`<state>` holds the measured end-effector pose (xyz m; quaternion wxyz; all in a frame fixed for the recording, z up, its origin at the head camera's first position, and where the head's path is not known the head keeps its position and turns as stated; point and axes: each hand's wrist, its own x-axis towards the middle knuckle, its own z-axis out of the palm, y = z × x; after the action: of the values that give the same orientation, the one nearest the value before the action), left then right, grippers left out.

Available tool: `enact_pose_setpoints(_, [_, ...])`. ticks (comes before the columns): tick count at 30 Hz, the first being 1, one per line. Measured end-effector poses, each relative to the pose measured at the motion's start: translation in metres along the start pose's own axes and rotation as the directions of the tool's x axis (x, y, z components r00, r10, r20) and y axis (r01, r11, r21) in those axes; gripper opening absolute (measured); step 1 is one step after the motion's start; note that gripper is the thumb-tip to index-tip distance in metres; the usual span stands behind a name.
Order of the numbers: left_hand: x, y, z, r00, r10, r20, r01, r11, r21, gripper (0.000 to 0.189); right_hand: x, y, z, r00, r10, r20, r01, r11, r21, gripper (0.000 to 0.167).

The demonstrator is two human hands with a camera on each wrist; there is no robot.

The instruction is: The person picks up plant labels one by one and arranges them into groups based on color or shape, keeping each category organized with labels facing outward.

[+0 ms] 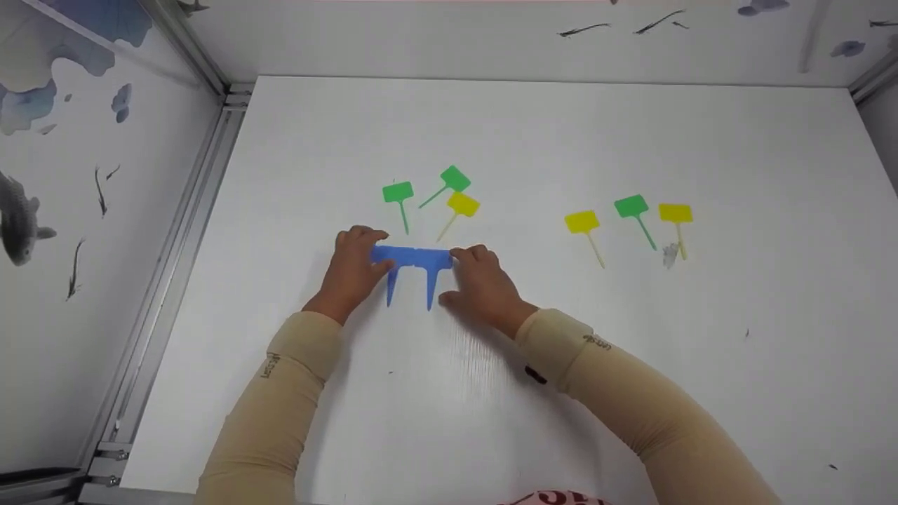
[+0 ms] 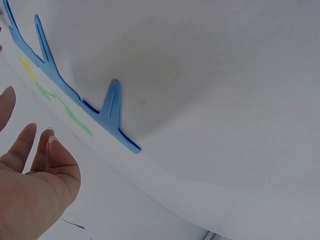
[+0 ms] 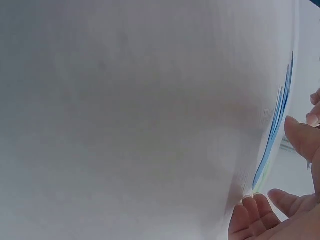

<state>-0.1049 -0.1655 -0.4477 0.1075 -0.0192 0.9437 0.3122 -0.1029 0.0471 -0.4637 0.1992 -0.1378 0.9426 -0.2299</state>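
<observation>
Lying on the white counter [image 1: 736, 393], a blue two-legged piece [image 1: 414, 257] is between the two hands of a person, with its legs pointed toward the body. The left hand [image 1: 354, 270] is at its left end and the right hand [image 1: 487, 286] at its right end. Both hands have loosely bent fingers, with the thumb apart from the fingertips, and neither is clamped on the piece; I cannot tell how firmly they touch it. Just beyond the piece are a green tag [image 1: 398, 191], a second green tag [image 1: 455, 179] and a yellow tag [image 1: 463, 204]. Well apart, to the right, are another yellow tag [image 1: 582, 222], a third green tag [image 1: 631, 206] and a last yellow tag [image 1: 675, 213]. Beige sleeves [image 1: 263, 421] cover both forearms.
</observation>
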Motion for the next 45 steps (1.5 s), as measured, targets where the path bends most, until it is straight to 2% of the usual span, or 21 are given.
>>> enact_pose_setpoints(10, [0.026,0.001,-0.020,0.995,-0.096,-0.022,0.095,0.995,-0.025,0.051,-0.003,-0.004,-0.002,1.000,-0.013,-0.021,0.013,1.000,-0.003,0.070])
enact_pose_setpoints(18, [0.054,0.003,-0.028,0.983,-0.183,-0.021,0.181,0.980,-0.079,0.056,-0.001,-0.005,0.000,1.000,-0.015,-0.027,0.014,1.000,-0.025,0.071])
enact_pose_setpoints(26, [0.067,0.000,-0.026,0.980,-0.200,0.006,0.199,0.975,-0.101,0.068,-0.002,-0.007,0.001,0.999,-0.007,-0.031,0.006,1.000,-0.012,0.070])
enact_pose_setpoints(33, [0.076,0.001,-0.021,0.973,-0.226,0.046,0.229,0.970,-0.075,0.078,-0.002,-0.007,-0.001,1.000,-0.006,-0.030,0.005,1.000,-0.027,0.070])
enact_pose_setpoints(45, [0.090,0.007,-0.011,0.980,-0.190,0.052,0.189,0.982,0.022,0.090,-0.003,-0.009,0.000,0.999,-0.026,-0.030,0.024,0.998,-0.055,0.070])
